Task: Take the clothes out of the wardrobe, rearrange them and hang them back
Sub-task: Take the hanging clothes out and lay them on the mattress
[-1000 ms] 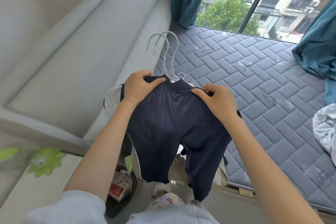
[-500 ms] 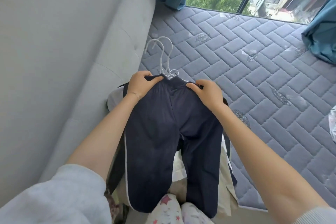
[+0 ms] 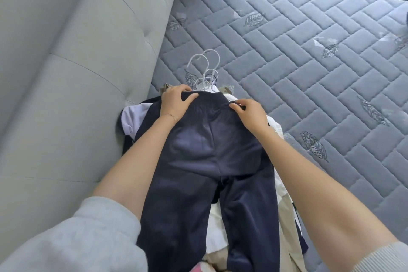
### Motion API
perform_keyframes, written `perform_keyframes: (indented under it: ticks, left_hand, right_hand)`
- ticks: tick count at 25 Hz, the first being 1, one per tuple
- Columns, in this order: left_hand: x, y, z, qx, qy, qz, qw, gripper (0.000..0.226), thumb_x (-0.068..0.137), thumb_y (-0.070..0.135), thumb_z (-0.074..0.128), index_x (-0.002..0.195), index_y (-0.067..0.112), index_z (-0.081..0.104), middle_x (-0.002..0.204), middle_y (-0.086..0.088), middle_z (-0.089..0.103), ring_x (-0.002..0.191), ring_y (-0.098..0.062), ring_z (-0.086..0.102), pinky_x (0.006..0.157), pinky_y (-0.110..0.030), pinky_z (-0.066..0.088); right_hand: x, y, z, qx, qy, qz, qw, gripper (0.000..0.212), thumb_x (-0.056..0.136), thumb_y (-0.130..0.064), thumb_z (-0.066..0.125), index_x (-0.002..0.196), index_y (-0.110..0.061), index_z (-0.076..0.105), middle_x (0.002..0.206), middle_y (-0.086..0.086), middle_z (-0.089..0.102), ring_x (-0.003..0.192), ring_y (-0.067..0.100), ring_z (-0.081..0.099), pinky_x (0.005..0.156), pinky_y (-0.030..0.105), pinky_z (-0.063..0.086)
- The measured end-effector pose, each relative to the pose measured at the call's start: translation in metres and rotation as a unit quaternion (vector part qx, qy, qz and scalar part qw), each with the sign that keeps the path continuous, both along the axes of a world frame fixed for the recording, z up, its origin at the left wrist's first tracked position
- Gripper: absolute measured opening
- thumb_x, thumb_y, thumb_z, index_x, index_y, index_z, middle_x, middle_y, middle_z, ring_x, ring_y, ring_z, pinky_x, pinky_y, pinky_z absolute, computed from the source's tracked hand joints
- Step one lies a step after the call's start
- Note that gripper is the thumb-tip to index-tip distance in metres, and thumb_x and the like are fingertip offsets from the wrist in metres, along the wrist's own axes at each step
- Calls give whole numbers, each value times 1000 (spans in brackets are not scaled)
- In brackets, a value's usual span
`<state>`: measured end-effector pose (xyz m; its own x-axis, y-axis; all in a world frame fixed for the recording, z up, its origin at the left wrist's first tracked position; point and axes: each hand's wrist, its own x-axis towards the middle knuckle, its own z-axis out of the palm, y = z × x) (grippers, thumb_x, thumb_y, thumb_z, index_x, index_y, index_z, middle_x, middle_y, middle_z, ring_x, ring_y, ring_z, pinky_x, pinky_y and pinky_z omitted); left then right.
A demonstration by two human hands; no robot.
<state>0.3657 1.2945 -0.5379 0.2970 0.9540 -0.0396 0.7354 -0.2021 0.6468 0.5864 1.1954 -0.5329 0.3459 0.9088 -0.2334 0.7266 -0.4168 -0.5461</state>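
The navy trousers [image 3: 209,161] lie face-up on top of a pile of clothes [image 3: 284,234] at the near edge of the mattress [image 3: 309,73]. Their waistband is on the far side and the two legs run straight back toward the person, so the long axis points away from the body. The left hand [image 3: 176,104] grips the left corner of the waistband, fingers hooked over its far edge and thumb laid across the cloth. The right hand [image 3: 249,112] pinches the right corner with its fingers curled in. Both are equally near, one at each end of the band. Just beyond the waistband, between the hands and a little further off, the white hooks of several hangers [image 3: 206,68] stick up from the pile and point away across the mattress. I judge the trousers are being squared onto the stack. Any further move, whether tugging the band flat or reaching for a hook, goes forward along that same axis. On the left the pile sits close against the grey padded headboard [image 3: 77,73], where a white sleeve [image 3: 132,117] shows from underneath.
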Motion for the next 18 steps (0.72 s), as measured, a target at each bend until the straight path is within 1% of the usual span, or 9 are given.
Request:
perform_keyframes:
  ticks: [2, 4, 6, 8, 11, 14, 16, 18]
  left_hand:
    - [-2, -5, -4, -4, -11, -13, 1000, 33, 89, 32, 66, 113, 10, 67, 113, -8, 68, 108, -27, 59, 98, -36, 42]
    - [-8, -16, 2, 17, -8, -26, 999, 36, 90, 29, 64, 122, 11, 63, 124, -7, 64, 116, -26, 57, 102, -37, 40]
    - [-17, -34, 21, 48, 12, -35, 998, 39, 90, 29, 64, 127, 15, 61, 133, -5, 59, 125, -24, 52, 106, -37, 37]
    - [-33, -57, 54, 67, 18, -19, 997, 42, 91, 29, 63, 131, 16, 60, 139, -7, 55, 131, -25, 47, 108, -39, 34]
    - [-62, -96, 115, 80, 47, 19, 995, 47, 90, 32, 62, 134, 18, 56, 143, -6, 51, 134, -28, 44, 108, -42, 35]
    - [-97, -148, 183, 104, 55, 72, 990, 50, 90, 33, 61, 136, 15, 53, 142, -6, 51, 134, -27, 44, 108, -47, 35]
    - [-119, -191, 220, 103, 59, 127, 985, 52, 92, 33, 58, 140, 17, 48, 147, -3, 46, 139, -26, 38, 112, -47, 29]
    - [-141, -245, 252, 101, 56, 198, 973, 54, 93, 32, 56, 144, 20, 43, 151, 0, 40, 143, -23, 31, 116, -45, 23]
  right_hand:
    - [-5, -1, -5, 1, -19, -4, 1000, 31, 94, -36, 58, 118, -20, 68, 115, 5, 68, 104, 26, 62, 88, 38, 48]
    - [-15, -8, 1, 15, -32, 13, 999, 36, 92, -28, 62, 126, -18, 63, 123, 5, 64, 112, 27, 58, 97, 40, 44]
    - [-31, -19, 22, 39, -34, 51, 997, 41, 89, -19, 64, 130, -19, 61, 127, 5, 63, 118, 28, 54, 98, 40, 42]
    - [-50, -28, 57, 67, -31, 82, 994, 45, 87, -16, 65, 132, -18, 59, 129, 5, 62, 120, 28, 52, 100, 40, 42]
    - [-80, -44, 119, 98, -17, 115, 988, 48, 89, -16, 65, 136, -15, 56, 132, 6, 60, 123, 28, 50, 103, 34, 37]
    - [-110, -74, 187, 118, 12, 142, 983, 49, 91, -21, 64, 138, -16, 52, 132, 6, 60, 123, 27, 49, 101, 36, 39]
    - [-130, -100, 225, 120, 40, 156, 980, 50, 92, -23, 62, 140, -16, 50, 132, 5, 59, 124, 26, 48, 104, 39, 40]
    - [-152, -132, 258, 118, 76, 187, 972, 50, 93, -20, 60, 141, -14, 48, 136, 5, 56, 129, 26, 45, 107, 41, 38]
